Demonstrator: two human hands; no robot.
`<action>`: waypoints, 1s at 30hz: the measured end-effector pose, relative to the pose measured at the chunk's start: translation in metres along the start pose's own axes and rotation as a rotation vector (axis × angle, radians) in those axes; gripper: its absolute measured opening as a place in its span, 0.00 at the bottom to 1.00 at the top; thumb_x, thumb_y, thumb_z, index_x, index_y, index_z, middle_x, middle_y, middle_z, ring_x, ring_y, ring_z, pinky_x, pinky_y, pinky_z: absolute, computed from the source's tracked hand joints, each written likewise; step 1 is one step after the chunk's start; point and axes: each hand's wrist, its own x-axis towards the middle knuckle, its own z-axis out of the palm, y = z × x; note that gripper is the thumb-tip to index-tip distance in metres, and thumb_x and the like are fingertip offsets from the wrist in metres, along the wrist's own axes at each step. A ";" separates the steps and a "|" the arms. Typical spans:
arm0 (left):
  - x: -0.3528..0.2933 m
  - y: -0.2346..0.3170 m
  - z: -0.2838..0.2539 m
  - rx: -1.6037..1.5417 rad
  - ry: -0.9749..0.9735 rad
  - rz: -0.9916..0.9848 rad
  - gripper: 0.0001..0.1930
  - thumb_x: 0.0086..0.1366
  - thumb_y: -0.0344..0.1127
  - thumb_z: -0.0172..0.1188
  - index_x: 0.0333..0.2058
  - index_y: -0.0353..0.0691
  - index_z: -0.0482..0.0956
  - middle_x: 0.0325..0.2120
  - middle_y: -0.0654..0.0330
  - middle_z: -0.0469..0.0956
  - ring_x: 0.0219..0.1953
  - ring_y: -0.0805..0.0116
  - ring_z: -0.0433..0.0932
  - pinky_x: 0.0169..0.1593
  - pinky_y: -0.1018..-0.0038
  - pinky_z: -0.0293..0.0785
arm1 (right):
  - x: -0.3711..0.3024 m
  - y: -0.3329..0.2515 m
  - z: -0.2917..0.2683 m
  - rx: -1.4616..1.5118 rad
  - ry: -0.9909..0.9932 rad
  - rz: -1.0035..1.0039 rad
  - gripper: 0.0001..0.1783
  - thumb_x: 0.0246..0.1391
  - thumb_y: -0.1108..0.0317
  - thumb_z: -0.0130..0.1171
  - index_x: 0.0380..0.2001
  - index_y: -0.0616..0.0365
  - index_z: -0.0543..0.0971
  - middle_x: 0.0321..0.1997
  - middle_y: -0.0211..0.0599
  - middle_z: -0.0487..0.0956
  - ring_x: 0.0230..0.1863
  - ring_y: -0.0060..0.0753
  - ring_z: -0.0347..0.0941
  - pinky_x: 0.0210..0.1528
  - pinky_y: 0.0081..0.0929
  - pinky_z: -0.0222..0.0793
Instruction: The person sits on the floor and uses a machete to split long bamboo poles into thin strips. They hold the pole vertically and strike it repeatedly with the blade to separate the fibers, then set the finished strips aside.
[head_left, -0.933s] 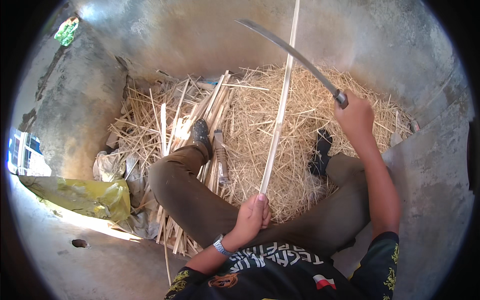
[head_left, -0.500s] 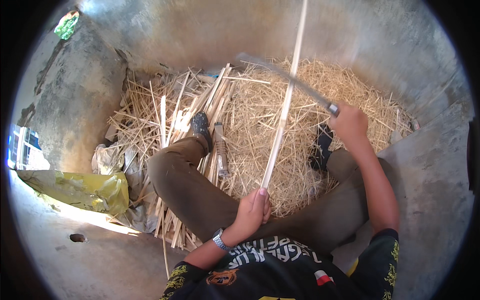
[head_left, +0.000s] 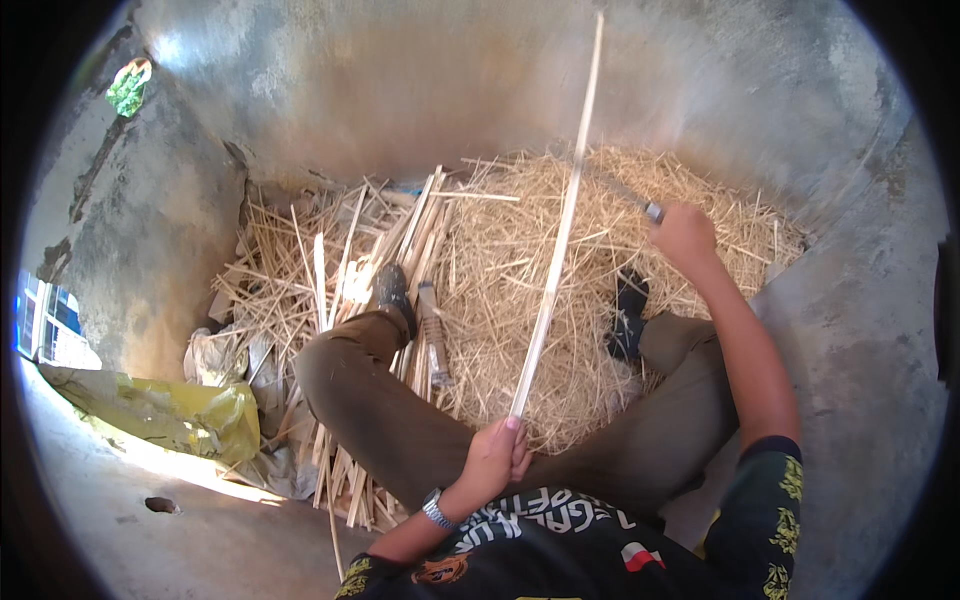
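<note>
The left hand [head_left: 497, 455] at six o'clock grips the pale wooden strip [head_left: 559, 250], which rises toward one o'clock, and the right hand [head_left: 686, 238], near two, is clenched around the blurred machete [head_left: 653, 212], which could gouge or snap that strip if angled too steeply.

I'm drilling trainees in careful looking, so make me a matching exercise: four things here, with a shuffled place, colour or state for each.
1. Long pale strip
2. Knife
3. Wristwatch
4. Plastic sheet

A. Held in the right hand
B. Yellow
C. Held in the left hand
D. Worn on the left wrist

Pairs: 1-C, 2-A, 3-D, 4-B
</note>
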 end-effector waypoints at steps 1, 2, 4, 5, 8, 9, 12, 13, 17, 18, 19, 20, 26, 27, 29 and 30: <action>-0.002 0.001 -0.002 -0.043 0.005 -0.076 0.20 0.81 0.45 0.41 0.29 0.42 0.62 0.16 0.66 0.58 0.14 0.77 0.57 0.18 0.78 0.53 | 0.024 0.009 -0.011 0.025 -0.042 0.272 0.11 0.53 0.62 0.60 0.35 0.55 0.85 0.29 0.47 0.84 0.31 0.47 0.83 0.40 0.47 0.77; -0.004 0.002 0.000 -0.057 -0.036 -0.116 0.20 0.81 0.45 0.41 0.29 0.42 0.62 0.16 0.66 0.58 0.14 0.77 0.56 0.18 0.78 0.53 | 0.036 0.032 -0.009 0.072 0.057 0.331 0.12 0.53 0.61 0.61 0.33 0.59 0.84 0.29 0.50 0.84 0.28 0.49 0.82 0.35 0.45 0.77; -0.011 0.004 0.001 -0.073 -0.121 -0.208 0.20 0.81 0.45 0.41 0.28 0.42 0.62 0.16 0.66 0.58 0.14 0.77 0.56 0.18 0.78 0.52 | 0.049 0.083 0.017 0.213 0.198 0.461 0.14 0.52 0.61 0.62 0.30 0.63 0.83 0.26 0.51 0.82 0.23 0.48 0.79 0.27 0.41 0.75; -0.013 0.004 -0.001 -0.016 -0.157 -0.195 0.18 0.81 0.43 0.43 0.32 0.40 0.68 0.17 0.67 0.60 0.17 0.78 0.59 0.20 0.79 0.56 | 0.054 0.102 0.032 0.312 0.234 0.516 0.13 0.51 0.62 0.63 0.28 0.63 0.81 0.24 0.49 0.81 0.21 0.45 0.78 0.24 0.40 0.74; -0.033 0.014 -0.009 0.392 -0.059 0.086 0.14 0.81 0.40 0.45 0.42 0.35 0.74 0.19 0.67 0.63 0.20 0.80 0.63 0.25 0.81 0.62 | 0.044 0.075 0.037 0.807 0.140 0.638 0.11 0.51 0.64 0.63 0.23 0.59 0.76 0.19 0.39 0.75 0.17 0.34 0.71 0.19 0.37 0.66; -0.040 0.027 -0.013 0.530 -0.048 0.122 0.15 0.80 0.36 0.46 0.56 0.33 0.72 0.21 0.67 0.68 0.24 0.81 0.67 0.31 0.82 0.68 | 0.038 0.064 0.026 0.989 0.091 0.680 0.11 0.51 0.65 0.64 0.22 0.57 0.74 0.17 0.35 0.72 0.15 0.30 0.68 0.17 0.36 0.64; -0.059 0.075 -0.009 0.615 0.079 0.223 0.21 0.78 0.29 0.45 0.66 0.34 0.64 0.29 0.59 0.80 0.28 0.77 0.73 0.35 0.79 0.72 | 0.031 0.069 0.022 1.276 0.019 0.663 0.13 0.51 0.65 0.65 0.21 0.51 0.70 0.15 0.26 0.66 0.13 0.23 0.59 0.16 0.30 0.56; -0.067 0.087 -0.014 0.716 0.117 0.298 0.21 0.77 0.28 0.46 0.65 0.34 0.63 0.31 0.57 0.81 0.28 0.77 0.73 0.36 0.79 0.72 | 0.029 0.062 0.018 1.304 0.016 0.684 0.13 0.51 0.66 0.65 0.21 0.51 0.70 0.15 0.25 0.66 0.13 0.22 0.59 0.16 0.29 0.56; -0.135 0.143 -0.035 0.825 0.462 0.385 0.14 0.73 0.25 0.50 0.56 0.33 0.71 0.30 0.55 0.84 0.22 0.81 0.70 0.28 0.83 0.66 | 0.025 0.045 -0.002 1.390 0.009 0.738 0.13 0.52 0.67 0.65 0.22 0.51 0.69 0.15 0.23 0.65 0.13 0.21 0.59 0.17 0.28 0.58; -0.161 0.159 -0.040 0.899 0.505 0.379 0.13 0.73 0.23 0.51 0.54 0.31 0.72 0.29 0.55 0.84 0.19 0.83 0.68 0.24 0.85 0.62 | 0.026 0.042 -0.001 1.411 -0.006 0.746 0.13 0.52 0.67 0.64 0.22 0.51 0.69 0.15 0.23 0.65 0.14 0.21 0.59 0.18 0.28 0.59; -0.184 0.175 -0.047 0.967 0.546 0.377 0.12 0.72 0.21 0.51 0.52 0.30 0.73 0.28 0.55 0.84 0.16 0.85 0.66 0.21 0.86 0.59 | 0.028 0.045 0.000 1.457 -0.029 0.740 0.13 0.52 0.67 0.65 0.23 0.51 0.69 0.15 0.23 0.65 0.14 0.19 0.59 0.18 0.27 0.59; -0.206 0.188 -0.049 1.006 0.580 0.366 0.09 0.72 0.21 0.51 0.48 0.30 0.76 0.27 0.55 0.83 0.15 0.85 0.65 0.19 0.86 0.56 | 0.027 0.042 0.001 1.463 -0.033 0.726 0.13 0.52 0.67 0.65 0.23 0.51 0.69 0.15 0.23 0.65 0.14 0.19 0.59 0.18 0.27 0.59; -0.288 0.244 -0.031 1.271 0.751 0.578 0.10 0.68 0.23 0.52 0.46 0.24 0.71 0.31 0.49 0.78 0.18 0.74 0.74 0.16 0.83 0.59 | 0.018 0.049 -0.008 1.390 0.031 0.700 0.13 0.52 0.67 0.65 0.23 0.50 0.69 0.15 0.22 0.65 0.14 0.19 0.59 0.19 0.27 0.59; -0.312 0.252 -0.027 1.290 0.843 0.536 0.12 0.69 0.25 0.55 0.49 0.28 0.72 0.29 0.56 0.75 0.21 0.76 0.74 0.18 0.85 0.59 | 0.017 0.045 -0.011 1.387 0.017 0.694 0.13 0.52 0.66 0.66 0.24 0.50 0.69 0.16 0.22 0.65 0.14 0.19 0.59 0.19 0.26 0.59; -0.322 0.271 -0.019 1.386 0.712 0.590 0.13 0.70 0.24 0.57 0.49 0.19 0.74 0.31 0.50 0.84 0.17 0.79 0.68 0.21 0.83 0.60 | 0.017 0.054 -0.011 1.368 0.001 0.692 0.14 0.51 0.66 0.67 0.23 0.50 0.69 0.16 0.22 0.65 0.14 0.18 0.59 0.19 0.26 0.59; -0.337 0.284 -0.018 1.375 0.670 0.602 0.13 0.70 0.23 0.58 0.51 0.22 0.75 0.29 0.46 0.84 0.19 0.74 0.72 0.22 0.83 0.62 | 0.015 0.061 -0.010 1.365 -0.006 0.695 0.14 0.51 0.66 0.67 0.23 0.50 0.69 0.16 0.22 0.65 0.14 0.18 0.59 0.19 0.26 0.59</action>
